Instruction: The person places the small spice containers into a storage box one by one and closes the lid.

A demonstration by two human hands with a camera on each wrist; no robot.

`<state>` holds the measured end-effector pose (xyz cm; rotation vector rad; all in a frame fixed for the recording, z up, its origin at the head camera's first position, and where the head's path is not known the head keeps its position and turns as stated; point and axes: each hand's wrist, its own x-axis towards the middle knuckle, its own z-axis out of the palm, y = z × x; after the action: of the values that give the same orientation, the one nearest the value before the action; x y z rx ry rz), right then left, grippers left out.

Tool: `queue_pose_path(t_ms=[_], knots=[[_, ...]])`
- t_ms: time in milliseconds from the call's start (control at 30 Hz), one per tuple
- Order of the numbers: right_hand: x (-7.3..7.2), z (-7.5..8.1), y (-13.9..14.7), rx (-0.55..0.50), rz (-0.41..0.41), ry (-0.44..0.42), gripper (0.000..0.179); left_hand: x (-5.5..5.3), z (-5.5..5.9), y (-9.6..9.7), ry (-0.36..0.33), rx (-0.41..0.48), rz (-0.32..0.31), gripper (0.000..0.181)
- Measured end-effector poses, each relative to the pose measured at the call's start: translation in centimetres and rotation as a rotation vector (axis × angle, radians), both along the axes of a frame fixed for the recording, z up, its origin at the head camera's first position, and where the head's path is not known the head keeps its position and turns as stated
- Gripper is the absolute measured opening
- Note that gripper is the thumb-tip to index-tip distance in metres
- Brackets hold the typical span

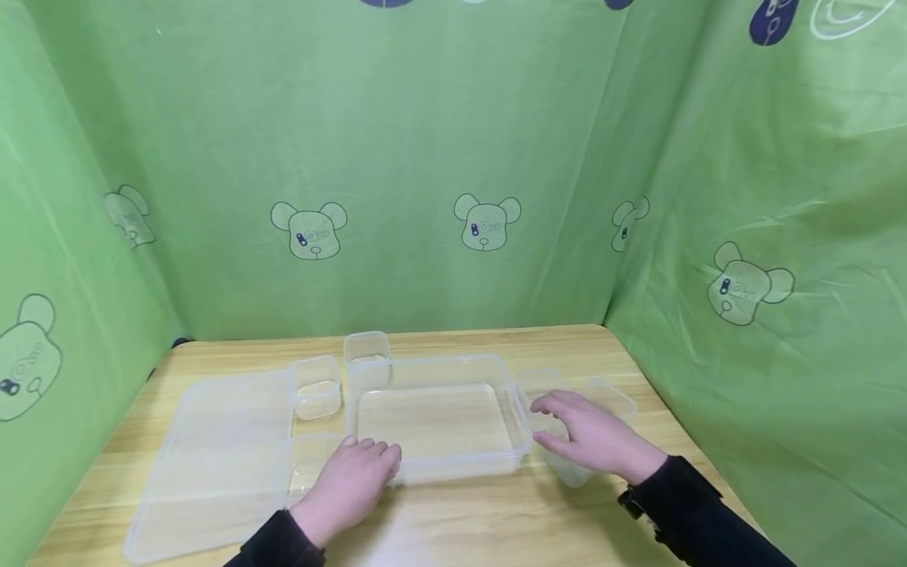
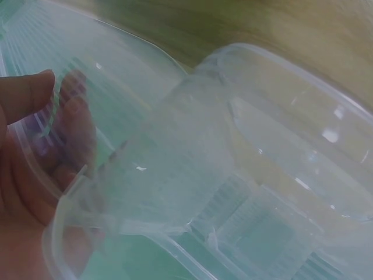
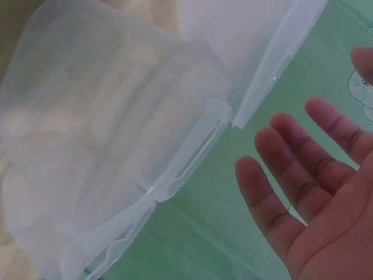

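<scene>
A large clear rectangular plastic container [image 1: 453,466] stands uncovered on the table, with only the wood showing through its base. My left hand [image 1: 350,482] grips the rim at its near left corner. In the left wrist view, the thumb [image 2: 29,96] is in front of clear plastic, and the other fingers show blurred through it. To the right of the large container, my right hand [image 1: 598,435] hovers over small clear containers [image 1: 570,470], partly hiding them. Its fingers [image 3: 280,169] are spread and hold nothing; in the right wrist view they are apart from the plastic.
A large flat translucent lid [image 1: 212,457] lies on the left of the table [image 1: 425,535]. Between it and the container are small clear boxes, one [image 1: 316,387] in the middle and another [image 1: 367,346] farther back. Green cloth [image 1: 397,157] walls the back and sides.
</scene>
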<state>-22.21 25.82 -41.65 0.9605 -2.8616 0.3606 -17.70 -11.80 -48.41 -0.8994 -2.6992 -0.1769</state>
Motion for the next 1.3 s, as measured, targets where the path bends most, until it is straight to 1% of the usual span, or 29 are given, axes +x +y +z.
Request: queue_pose_path(t_ms=[167, 233, 467, 633, 700, 933, 1100, 1300], knots=[[0.1, -0.6, 0.8, -0.013, -0.021, 0.057, 0.038, -0.1, 0.2, 0.1, -0.004, -0.007, 0.009, 0.026], [0.2, -0.8, 1.1, -0.022, -0.037, 0.057, 0.037, -0.1, 0.2, 0.1, -0.004, -0.009, 0.01, 0.026], [0.7, -1.4, 1.9, -0.025, -0.135, 0.013, 0.033, -0.2, 0.1, 0.1, 0.012, -0.009, -0.003, 0.027], [0.8, -1.9, 2.0, -0.024, -0.187, -0.017, 0.03, -0.1, 0.1, -0.1, -0.013, -0.015, 0.014, 0.026], [0.8, -2.1, 2.0, -0.013, -0.196, -0.028, 0.031, -0.1, 0.2, -0.1, -0.022, -0.019, 0.02, 0.025], [1.1, -3.0, 1.8, 0.013, -0.235, -0.091, 0.031, 0.1, 0.2, -0.1, -0.003, -0.011, 0.006, 0.024], [1.3, -3.5, 1.6, 0.032, -0.259, -0.086, 0.029, 0.1, 0.1, 0.0, -0.008, -0.01, 0.007, 0.024], [1.4, -3.9, 1.5, 0.047, -0.256, -0.081, 0.026, 0.1, 0.1, 0.0, -0.007, -0.015, 0.005, 0.024]])
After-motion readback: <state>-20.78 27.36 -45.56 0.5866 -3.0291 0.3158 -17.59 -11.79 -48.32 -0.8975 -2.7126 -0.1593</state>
